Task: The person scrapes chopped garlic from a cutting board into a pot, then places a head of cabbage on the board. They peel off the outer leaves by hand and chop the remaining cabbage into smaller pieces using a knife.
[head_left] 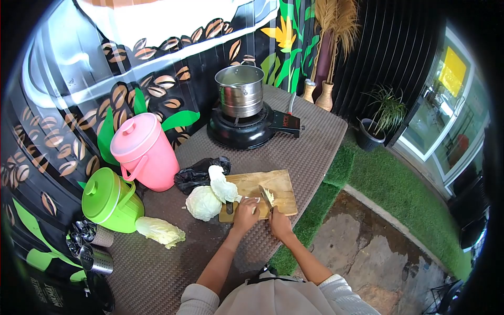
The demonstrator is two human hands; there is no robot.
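Note:
On the wooden cutting board (284,180), my left hand (245,214) has its fingers curled down on a small pale piece of cabbage (254,199), mostly hidden beneath them. My right hand (280,223) grips the handle of a knife (265,195), its blade pointing away from me over the board. Shredded cabbage (270,196) lies against the blade's right side. Left of the board sits a round cabbage head (203,203), with loose cabbage leaves (222,185) beside it, overlapping the board's edge. A dark handle-like object (229,208) rests at the board's left end.
Behind the board are a black plastic bag (198,175) and a steel pot (240,94) on a black gas stove (241,128). A pink jug (149,152), a green jug (111,202) and a napa cabbage (160,231) stand or lie left. Metal holders (96,259) occupy the table's left edge.

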